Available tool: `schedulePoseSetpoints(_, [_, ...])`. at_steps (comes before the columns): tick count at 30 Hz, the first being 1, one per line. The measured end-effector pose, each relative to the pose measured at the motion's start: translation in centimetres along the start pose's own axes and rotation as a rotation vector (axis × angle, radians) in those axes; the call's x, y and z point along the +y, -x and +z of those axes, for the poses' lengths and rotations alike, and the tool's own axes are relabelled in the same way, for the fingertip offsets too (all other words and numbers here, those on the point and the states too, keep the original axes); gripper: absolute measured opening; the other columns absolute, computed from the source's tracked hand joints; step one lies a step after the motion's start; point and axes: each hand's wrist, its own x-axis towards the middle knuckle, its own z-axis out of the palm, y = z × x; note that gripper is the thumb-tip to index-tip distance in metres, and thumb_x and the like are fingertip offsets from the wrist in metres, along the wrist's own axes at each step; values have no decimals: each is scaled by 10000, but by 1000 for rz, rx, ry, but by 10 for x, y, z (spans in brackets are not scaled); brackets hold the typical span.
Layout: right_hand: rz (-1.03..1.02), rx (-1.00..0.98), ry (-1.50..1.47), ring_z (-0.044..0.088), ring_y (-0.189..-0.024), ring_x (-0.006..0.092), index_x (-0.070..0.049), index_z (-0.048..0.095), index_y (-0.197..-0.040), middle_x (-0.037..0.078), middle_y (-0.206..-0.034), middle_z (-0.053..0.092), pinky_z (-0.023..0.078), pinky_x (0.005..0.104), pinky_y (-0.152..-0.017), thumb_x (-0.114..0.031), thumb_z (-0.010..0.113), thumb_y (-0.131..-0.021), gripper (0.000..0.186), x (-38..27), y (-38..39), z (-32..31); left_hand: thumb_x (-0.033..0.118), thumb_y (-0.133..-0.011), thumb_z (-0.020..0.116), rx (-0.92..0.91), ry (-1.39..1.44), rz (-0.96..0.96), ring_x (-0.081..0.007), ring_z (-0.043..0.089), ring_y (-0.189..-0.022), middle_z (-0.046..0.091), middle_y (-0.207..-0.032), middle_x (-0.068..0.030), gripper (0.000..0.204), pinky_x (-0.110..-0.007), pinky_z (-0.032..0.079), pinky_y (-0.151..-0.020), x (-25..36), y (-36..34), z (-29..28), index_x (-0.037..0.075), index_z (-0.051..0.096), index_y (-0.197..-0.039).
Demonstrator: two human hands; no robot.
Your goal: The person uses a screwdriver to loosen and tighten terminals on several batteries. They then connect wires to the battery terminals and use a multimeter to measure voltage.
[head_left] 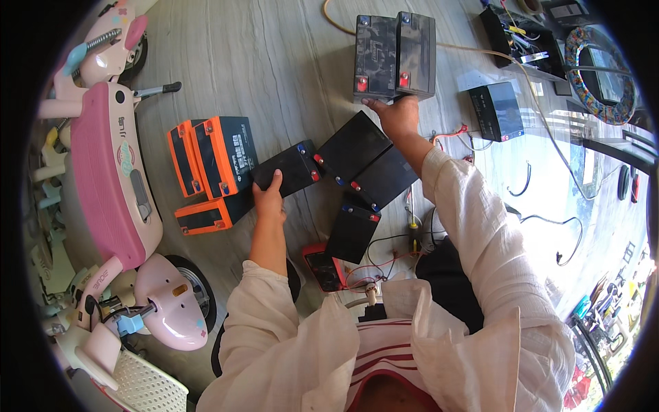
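Note:
My left hand (270, 198) grips the near-left end of a black battery (292, 168), its thumb on top and its other fingers mostly hidden. My right hand (399, 118) is at the near end of two dusty dark batteries standing side by side. Its thumb stretches toward the left dusty battery (375, 51), while its fingers close against the right dusty battery (417, 48) and are partly hidden. Between my hands are a black battery (353, 147), a second one (386, 180) beside it, and a smaller one (351, 230) nearer me. All have red and blue terminal caps.
Orange-and-black batteries (230, 156) sit left of my left hand. A red multimeter (322, 269) with leads and a screwdriver (414, 233) lie near my legs. A pink scooter (110, 178) lines the left side. Rightward are another battery (495, 111), loose cables and an open black case (525, 44).

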Motion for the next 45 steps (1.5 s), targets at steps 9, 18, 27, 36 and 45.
schedulePoseSetpoints(9, [-64, 52, 204, 646, -944, 405, 93, 627, -928, 269, -962, 658, 522, 443, -818, -503, 866, -654, 698, -34, -32, 4, 202, -816, 805, -28, -12, -34, -253, 473, -1260, 508, -1338, -10, 660, -557, 334, -1065, 11, 24, 13, 210, 418, -1351])
schedulePoseSetpoints(18, [-754, -510, 593, 343, -1363, 408, -148, 503, -1367, 178, -1444, 381, 333, 510, -1092, -380, 815, -725, 751, -45, 84, -45, 210, -790, 825, -25, -22, 6, -262, 541, -1170, 568, -1251, -1, 635, -562, 392, -996, 6, 18, 12, 203, 454, -1306])
schedulePoseSetpoints(27, [-332, -401, 575, 282, -1391, 488, -233, 345, -1496, 252, -1536, 223, 338, 573, -1090, -366, 794, -767, 866, -26, 60, -57, 176, -775, 829, -144, -73, 197, -263, 555, -1139, 608, -1189, -37, 544, -543, 431, -939, 19, 0, 65, 151, 517, -1220])
schedulePoseSetpoints(36, [-374, -307, 701, 291, -1370, 540, -243, 326, -1508, 274, -1544, 190, 378, 549, -1078, -388, 836, -717, 952, -22, 57, -66, 357, -678, 869, -22, -929, 701, -386, 548, -1200, 501, -1328, -280, 1053, -446, 458, -996, 76, -11, 127, 204, 262, -1524])
schedulePoseSetpoints(45, [-468, -348, 672, 297, -1375, 516, -213, 380, -1480, 232, -1529, 257, 351, 516, -1115, -379, 835, -716, 904, -19, 43, -74, 516, -687, 822, -18, -1011, 525, -436, 521, -1224, 476, -1346, -323, 1138, -449, 449, -1012, 75, 6, 118, 159, 173, -1551])
